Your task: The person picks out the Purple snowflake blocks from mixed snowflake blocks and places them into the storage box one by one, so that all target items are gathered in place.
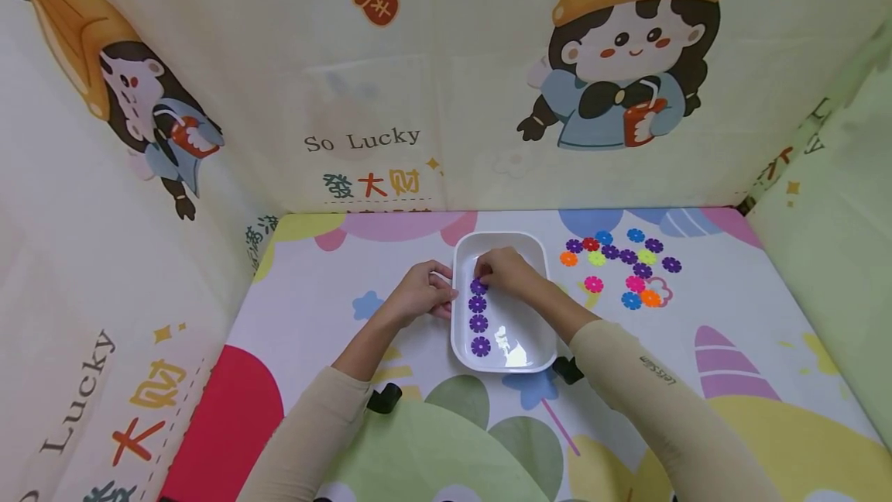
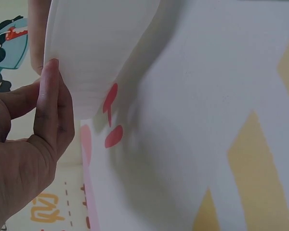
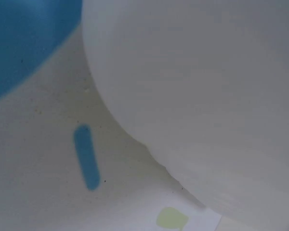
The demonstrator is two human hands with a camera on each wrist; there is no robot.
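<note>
A white tray stands on the table in the head view. My left hand holds its left rim, with fingertips against the outer wall in the left wrist view. Inside the tray, my right hand pinches a purple snowflake disc, partly covered by the fingertips. This disc is at the far end of a straight column along the tray's left side. Below it lie three more purple discs, the nearest of them a purple disc by the front. In the right wrist view only the tray's outer wall shows, without the hand.
Several loose snowflake discs lie right of the tray, among them purple, a red disc, a blue disc, an orange disc and a yellow disc. A printed cloth hangs behind the table and at both sides.
</note>
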